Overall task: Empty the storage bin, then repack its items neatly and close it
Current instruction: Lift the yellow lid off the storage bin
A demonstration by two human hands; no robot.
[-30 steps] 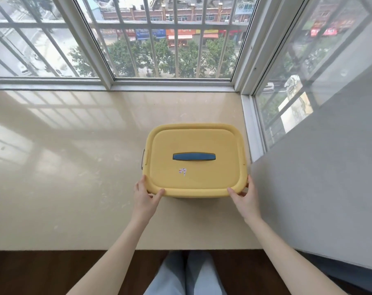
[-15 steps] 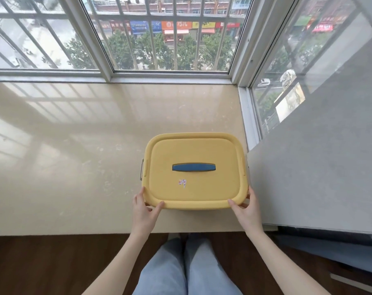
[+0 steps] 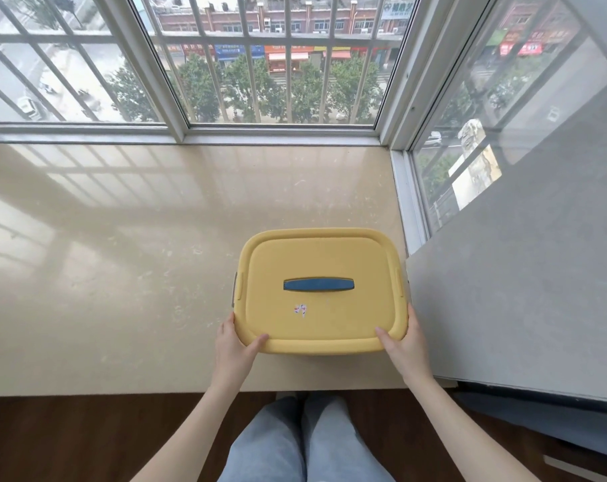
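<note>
A yellow storage bin point(image 3: 321, 259) with its lid on stands on the beige stone window ledge point(image 3: 121, 273). A blue handle point(image 3: 318, 284) lies flat in the middle of the lid, and a small sticker point(image 3: 300, 310) sits just in front of it. My left hand point(image 3: 234, 346) grips the near left corner of the lid, thumb on top. My right hand point(image 3: 404, 346) grips the near right corner the same way. The bin's contents are hidden under the lid.
A grey wall panel point(image 3: 521, 273) stands close against the bin's right side. Barred windows point(image 3: 260, 64) run along the back and right of the ledge. The ledge's front edge drops to dark wood floor point(image 3: 69, 440), with my legs point(image 3: 305, 443) below.
The bin sits nearer the ledge's front edge than a second ago, with both hands still on its near corners. The camera has tilted down and back.
</note>
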